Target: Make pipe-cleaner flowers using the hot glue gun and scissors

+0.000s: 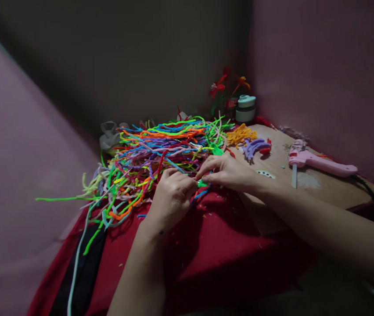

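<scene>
My left hand (175, 191) and my right hand (224, 172) meet at the front edge of a heap of many-coloured pipe cleaners (167, 149). A small bright green piece (203, 183) shows between the fingertips of my right hand; its kind cannot be made out. The fingers of my left hand are curled and pinched right beside it, and whatever they hold is hidden. Blue pipe cleaner ends (200, 195) stick out below the fingers. Just behind my right hand lies another flat bright green item (216, 149), partly covered.
A pink glue gun (321, 163) with a glue stick lies on a brown board (272, 202) at right. Orange pipe cleaner pieces (241, 134) and purple ones (255, 148) lie nearer. Behind stand a lidded pot (245, 109) and red flowers (218, 87). A red cloth (213, 245) covers the table.
</scene>
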`<state>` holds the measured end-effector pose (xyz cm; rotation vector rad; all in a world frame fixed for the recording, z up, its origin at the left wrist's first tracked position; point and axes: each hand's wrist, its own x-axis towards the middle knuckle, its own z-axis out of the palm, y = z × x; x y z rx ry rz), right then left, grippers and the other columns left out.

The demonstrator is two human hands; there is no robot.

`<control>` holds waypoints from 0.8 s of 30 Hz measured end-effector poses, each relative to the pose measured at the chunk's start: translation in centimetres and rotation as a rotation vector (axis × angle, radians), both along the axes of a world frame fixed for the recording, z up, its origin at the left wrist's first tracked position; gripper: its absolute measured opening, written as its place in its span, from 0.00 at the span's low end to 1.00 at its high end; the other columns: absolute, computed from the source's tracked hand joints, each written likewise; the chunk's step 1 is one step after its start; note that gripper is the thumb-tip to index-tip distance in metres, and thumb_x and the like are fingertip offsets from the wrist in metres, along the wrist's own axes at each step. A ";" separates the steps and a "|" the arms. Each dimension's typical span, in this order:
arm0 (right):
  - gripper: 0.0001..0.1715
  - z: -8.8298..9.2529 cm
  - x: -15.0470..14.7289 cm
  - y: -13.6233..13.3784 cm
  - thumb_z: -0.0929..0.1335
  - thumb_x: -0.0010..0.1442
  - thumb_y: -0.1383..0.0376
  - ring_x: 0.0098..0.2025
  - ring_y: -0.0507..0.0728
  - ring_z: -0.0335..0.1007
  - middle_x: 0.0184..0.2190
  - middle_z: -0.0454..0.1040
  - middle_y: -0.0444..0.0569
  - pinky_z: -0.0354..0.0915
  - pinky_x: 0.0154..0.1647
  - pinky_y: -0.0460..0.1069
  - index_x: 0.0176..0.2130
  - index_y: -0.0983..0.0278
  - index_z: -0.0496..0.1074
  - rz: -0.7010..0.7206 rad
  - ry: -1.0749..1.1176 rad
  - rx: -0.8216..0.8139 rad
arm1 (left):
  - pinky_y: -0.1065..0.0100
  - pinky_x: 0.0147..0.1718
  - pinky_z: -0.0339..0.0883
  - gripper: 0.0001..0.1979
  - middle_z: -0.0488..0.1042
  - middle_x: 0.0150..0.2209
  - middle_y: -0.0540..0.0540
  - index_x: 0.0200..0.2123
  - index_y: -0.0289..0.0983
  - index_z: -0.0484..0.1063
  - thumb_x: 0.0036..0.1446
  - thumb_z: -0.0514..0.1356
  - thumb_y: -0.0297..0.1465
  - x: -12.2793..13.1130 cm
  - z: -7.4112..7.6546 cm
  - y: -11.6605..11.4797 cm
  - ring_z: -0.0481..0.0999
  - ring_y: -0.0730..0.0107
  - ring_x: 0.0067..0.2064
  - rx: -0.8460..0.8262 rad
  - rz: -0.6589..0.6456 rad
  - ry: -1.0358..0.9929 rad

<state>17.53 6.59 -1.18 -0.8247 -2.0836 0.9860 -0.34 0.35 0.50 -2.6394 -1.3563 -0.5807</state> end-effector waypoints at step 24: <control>0.11 0.0 -0.9 -2.7 0.68 0.54 0.62 0.24 0.50 0.66 0.19 0.73 0.44 0.63 0.35 0.48 0.25 0.67 0.74 0.003 0.398 -0.388 | 0.65 0.38 0.65 0.17 0.72 0.35 0.45 0.43 0.36 0.71 0.50 0.63 0.36 0.1 0.7 -0.6 0.71 0.68 0.36 0.164 0.480 -1.047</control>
